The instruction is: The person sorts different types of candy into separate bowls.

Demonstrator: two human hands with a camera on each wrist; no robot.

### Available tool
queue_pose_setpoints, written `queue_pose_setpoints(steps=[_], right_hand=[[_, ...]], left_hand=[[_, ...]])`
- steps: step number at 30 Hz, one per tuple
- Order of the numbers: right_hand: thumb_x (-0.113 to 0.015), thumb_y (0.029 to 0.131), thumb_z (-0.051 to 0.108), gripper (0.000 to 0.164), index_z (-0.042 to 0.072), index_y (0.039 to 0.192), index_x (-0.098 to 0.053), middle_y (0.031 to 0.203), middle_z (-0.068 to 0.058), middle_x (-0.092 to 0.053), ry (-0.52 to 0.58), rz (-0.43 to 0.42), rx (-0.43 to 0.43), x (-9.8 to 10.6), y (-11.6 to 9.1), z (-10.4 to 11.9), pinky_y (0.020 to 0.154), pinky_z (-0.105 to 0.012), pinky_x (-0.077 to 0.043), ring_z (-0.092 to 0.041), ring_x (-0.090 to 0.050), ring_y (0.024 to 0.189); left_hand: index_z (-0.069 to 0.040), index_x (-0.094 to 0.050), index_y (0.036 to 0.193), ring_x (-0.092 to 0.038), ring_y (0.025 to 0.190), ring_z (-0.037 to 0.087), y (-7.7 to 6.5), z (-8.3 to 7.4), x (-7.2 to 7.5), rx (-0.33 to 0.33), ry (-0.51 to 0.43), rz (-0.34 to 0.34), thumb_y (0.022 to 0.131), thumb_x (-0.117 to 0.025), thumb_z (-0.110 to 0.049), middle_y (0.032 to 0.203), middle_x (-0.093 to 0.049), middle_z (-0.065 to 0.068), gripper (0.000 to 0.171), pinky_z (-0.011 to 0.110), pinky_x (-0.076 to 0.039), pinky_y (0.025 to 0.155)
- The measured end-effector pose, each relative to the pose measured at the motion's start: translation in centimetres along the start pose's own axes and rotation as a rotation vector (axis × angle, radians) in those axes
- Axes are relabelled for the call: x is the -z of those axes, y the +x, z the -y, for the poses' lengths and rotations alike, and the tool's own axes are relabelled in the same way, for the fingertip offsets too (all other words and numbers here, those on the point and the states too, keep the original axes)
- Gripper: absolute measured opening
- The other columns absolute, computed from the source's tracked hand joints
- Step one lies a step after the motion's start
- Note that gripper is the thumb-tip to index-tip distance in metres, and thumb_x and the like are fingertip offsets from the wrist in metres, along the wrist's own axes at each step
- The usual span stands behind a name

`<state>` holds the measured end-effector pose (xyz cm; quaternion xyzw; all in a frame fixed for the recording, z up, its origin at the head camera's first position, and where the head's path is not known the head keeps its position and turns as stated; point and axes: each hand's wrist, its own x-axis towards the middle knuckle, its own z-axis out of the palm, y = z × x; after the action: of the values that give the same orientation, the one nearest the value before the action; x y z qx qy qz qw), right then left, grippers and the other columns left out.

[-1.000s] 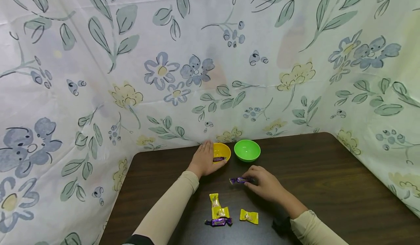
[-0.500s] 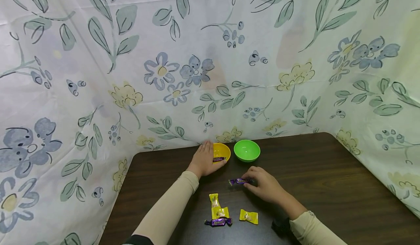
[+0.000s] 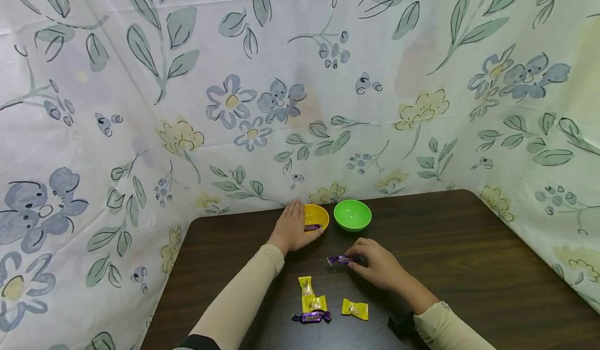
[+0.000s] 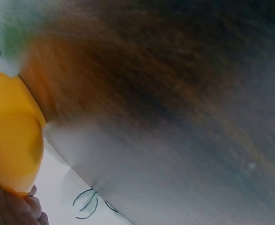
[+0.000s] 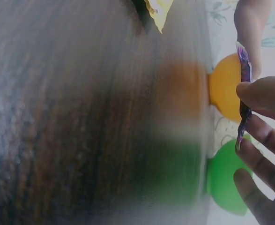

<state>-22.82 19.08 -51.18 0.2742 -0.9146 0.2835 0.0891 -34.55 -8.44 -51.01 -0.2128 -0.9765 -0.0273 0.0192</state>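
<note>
Pinched between the thumb and fingers of my right hand point(image 3: 377, 264) is a purple-wrapped candy point(image 3: 338, 260), held by its right end over the table. In the right wrist view this candy point(image 5: 244, 70) stands on end before the bowls. My left hand point(image 3: 292, 227) lies against the left side of the yellow bowl point(image 3: 319, 214), fingers straight along it and thumb across its front. The left wrist view has the bowl's outer wall point(image 4: 13, 126) with fingertips point(image 4: 33, 206) beside it. Inside the bowl lies another purple candy point(image 3: 312, 227).
A green bowl point(image 3: 353, 215) stands right of the yellow one. Nearer on the dark wooden table point(image 3: 450, 246) are two touching yellow candies point(image 3: 314, 303), a purple candy point(image 3: 311, 317) just below them, and a separate yellow candy point(image 3: 355, 309). Floral cloth point(image 3: 328, 105) hangs behind the table.
Almost nothing: the candy in my right hand has tipped very slightly. Both hands, the bowls and the other candies stay where they were.
</note>
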Motion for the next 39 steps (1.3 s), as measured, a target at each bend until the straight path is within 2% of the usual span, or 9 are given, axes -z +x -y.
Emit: queue_pose_setpoints(steps=[7, 14, 23, 33, 39], right_hand=[[-0.081, 0.095, 0.019, 0.015, 0.02, 0.11, -0.08, 0.105, 0.011, -0.068, 0.001, 0.007, 0.007, 0.0, 0.0, -0.1, 0.081, -0.032, -0.056, -0.007, -0.061, 0.096], [-0.082, 0.094, 0.019, 0.015, 0.023, 0.109, -0.08, 0.104, 0.013, -0.067, -0.009, 0.011, -0.02, 0.0, 0.3, -0.2, 0.081, -0.031, -0.055, -0.007, -0.06, 0.095], [-0.084, 0.091, 0.019, 0.015, 0.022, 0.106, -0.081, 0.1, 0.013, -0.066, -0.056, -0.019, -0.012, 1.1, 1.1, -0.9, 0.078, -0.03, -0.054, -0.007, -0.059, 0.091], [-0.085, 0.09, 0.016, 0.014, 0.018, 0.103, -0.08, 0.1, 0.007, -0.069, -0.071, -0.073, -0.021, 2.6, 2.9, -2.1, 0.079, -0.036, -0.056, -0.011, -0.062, 0.092], [-0.084, 0.091, 0.016, 0.016, 0.014, 0.106, -0.08, 0.099, 0.004, -0.069, -0.079, -0.103, -0.036, 2.7, 4.4, -2.4, 0.082, -0.04, -0.058, -0.015, -0.065, 0.094]], left_hand=[[0.005, -0.026, 0.166, -0.023, 0.164, 0.034, 0.1, 0.0, 0.0, 0.0, 0.002, -0.009, 0.099, -0.035, -0.079, 0.175, -0.026, 0.021, 0.107, 0.046, -0.018, 0.135], [0.004, -0.025, 0.166, -0.022, 0.165, 0.034, 0.2, 0.0, 0.2, -0.001, 0.003, -0.013, 0.099, -0.032, -0.08, 0.175, -0.026, 0.021, 0.108, 0.045, -0.018, 0.135], [0.004, -0.024, 0.166, -0.02, 0.165, 0.034, 0.1, 0.0, 0.2, 0.003, 0.007, -0.007, 0.099, -0.033, -0.08, 0.176, -0.024, 0.021, 0.108, 0.045, -0.017, 0.135], [0.004, -0.025, 0.166, -0.021, 0.165, 0.034, 0.0, 0.0, 0.1, 0.001, 0.007, -0.009, 0.099, -0.033, -0.079, 0.175, -0.025, 0.021, 0.107, 0.045, -0.018, 0.135], [0.005, -0.025, 0.166, -0.022, 0.165, 0.034, -0.1, 0.0, 0.0, -0.008, 0.011, -0.015, 0.099, -0.032, -0.08, 0.175, -0.026, 0.022, 0.108, 0.045, -0.019, 0.135]])
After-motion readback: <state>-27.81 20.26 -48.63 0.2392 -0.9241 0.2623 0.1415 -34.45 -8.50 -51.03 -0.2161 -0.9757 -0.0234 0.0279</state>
